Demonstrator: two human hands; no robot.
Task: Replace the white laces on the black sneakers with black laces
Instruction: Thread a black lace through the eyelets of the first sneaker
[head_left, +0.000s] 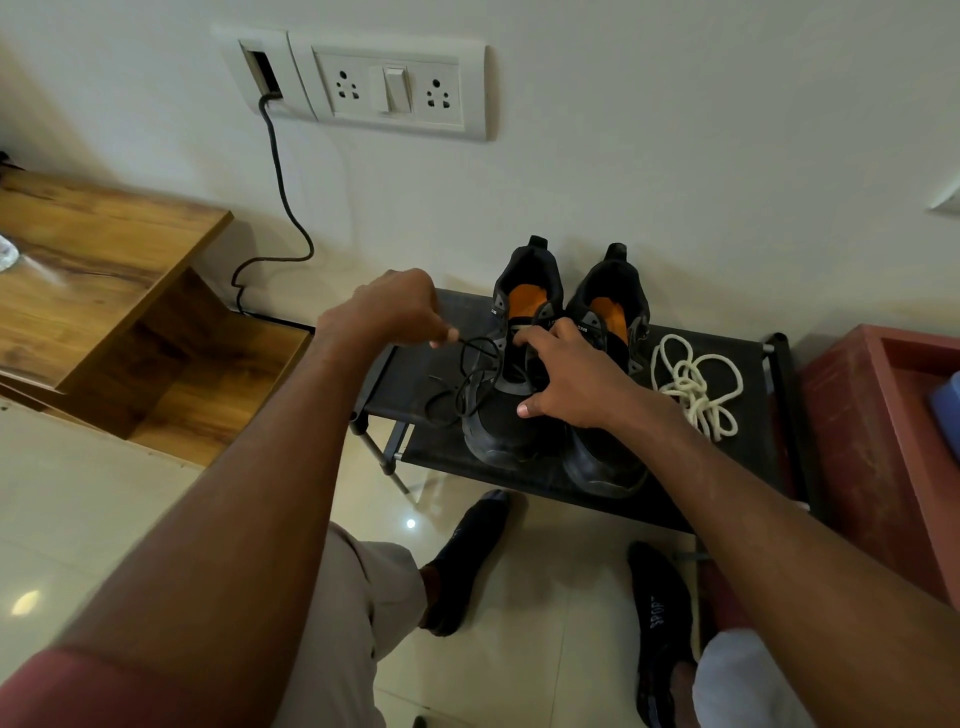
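— Sneakers (511, 415) first: where do they sit?

— Both black sneakers stand side by side on the top shelf of a low black shoe rack (415, 374) against the wall. Their long axes run from me toward the wall, toes pointing at me, heels at the wall. The orange insoles show in the openings.

— What is your left hand (395, 306) doing?

— Its fingers are curled and pinch one end of the black lace (470, 371), held above the rack just left of the left-side sneaker. The lace hangs from my pinch in loose loops over that shoe's side and onto the shelf.

— And the right hand (566, 376)?

— It rests on the tongue and eyelet area of the same sneaker, fingers bent down over it, thumb stretched out across the toe side. I cannot tell whether the fingertips grip the lace or only hold the shoe.

— The white laces (696, 387)?

— They lie in a loose tangle on the shelf, just right of the right-side sneaker, apart from both hands.

— Anything else around?

— A wooden cabinet (104, 291) to the left, a red box (878, 441) to the right, a socket panel (395, 85) on the wall with a black cable (283, 192) hanging down, and my socked feet (467, 566) on the tiled floor.
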